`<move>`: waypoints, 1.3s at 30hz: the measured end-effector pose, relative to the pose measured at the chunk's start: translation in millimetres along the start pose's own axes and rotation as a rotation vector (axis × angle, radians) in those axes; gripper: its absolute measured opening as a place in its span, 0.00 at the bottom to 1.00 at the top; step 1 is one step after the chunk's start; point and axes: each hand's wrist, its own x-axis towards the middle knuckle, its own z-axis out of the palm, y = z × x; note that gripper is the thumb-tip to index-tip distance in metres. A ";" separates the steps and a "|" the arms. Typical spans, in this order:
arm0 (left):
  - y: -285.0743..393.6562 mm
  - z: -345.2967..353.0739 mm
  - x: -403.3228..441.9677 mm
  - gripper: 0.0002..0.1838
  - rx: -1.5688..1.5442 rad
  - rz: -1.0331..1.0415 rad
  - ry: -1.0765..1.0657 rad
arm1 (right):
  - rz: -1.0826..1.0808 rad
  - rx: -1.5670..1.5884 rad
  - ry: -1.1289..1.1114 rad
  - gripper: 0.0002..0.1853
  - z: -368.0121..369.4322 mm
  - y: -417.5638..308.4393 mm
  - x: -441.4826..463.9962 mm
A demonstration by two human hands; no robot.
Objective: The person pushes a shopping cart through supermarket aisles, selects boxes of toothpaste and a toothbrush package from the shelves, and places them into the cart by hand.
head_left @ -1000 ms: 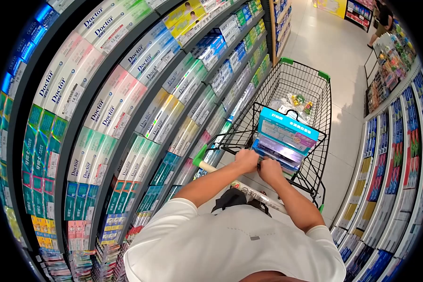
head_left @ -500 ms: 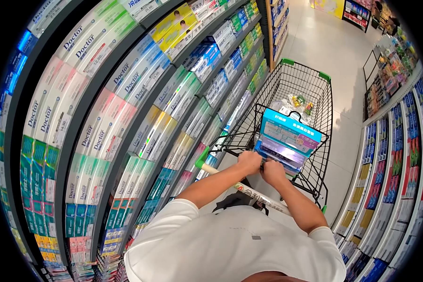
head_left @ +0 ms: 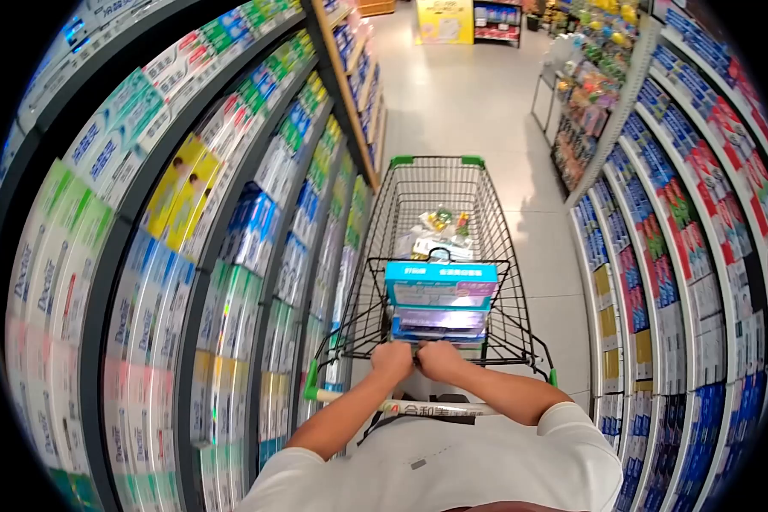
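My left hand (head_left: 392, 360) and my right hand (head_left: 439, 360) are close together at the near end of a black wire shopping cart (head_left: 508, 277). Both sets of fingers are curled closed around something small and dark, mostly hidden between them. Just beyond my knuckles, a turquoise box (head_left: 439, 273) with a purple part stands in the cart's upper seat section. Beneath it show purple and blue packages (head_left: 439, 322). The cart's pale handlebar (head_left: 427, 407) runs below my wrists, nearer my body. Deeper in the basket lie clear-wrapped goods (head_left: 439, 235) with green and yellow parts.
Tall shelves of boxed toothpaste (head_left: 136, 294) line the left side, close to the cart. Shelves with hanging packs (head_left: 657, 256) run along the right. Pale floor (head_left: 452, 102) stretches ahead toward a yellow display (head_left: 444, 21). A rack of bagged goods (head_left: 584, 119) stands ahead right.
The view has turned rightward and the cart now points straight up the aisle. Shelf goods on the left have slid nearer. My hands stay closed together behind the turquoise box.
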 end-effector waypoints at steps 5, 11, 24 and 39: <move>-2.4 -9.4 14.7 0.12 0.030 0.015 -0.040 | -0.060 -0.037 0.002 0.09 -17.1 0.1 10.3; 4.3 -33.5 20.5 0.10 0.064 0.022 -0.101 | -0.042 -0.033 -0.020 0.13 -32.2 2.2 16.8; 9.0 -41.8 56.8 0.12 0.058 0.064 -0.113 | -0.027 -0.073 -0.094 0.16 -47.3 35.3 35.4; -0.6 -33.5 66.3 0.13 -0.049 0.144 -0.058 | 0.037 0.280 0.139 0.20 -100.4 51.6 13.3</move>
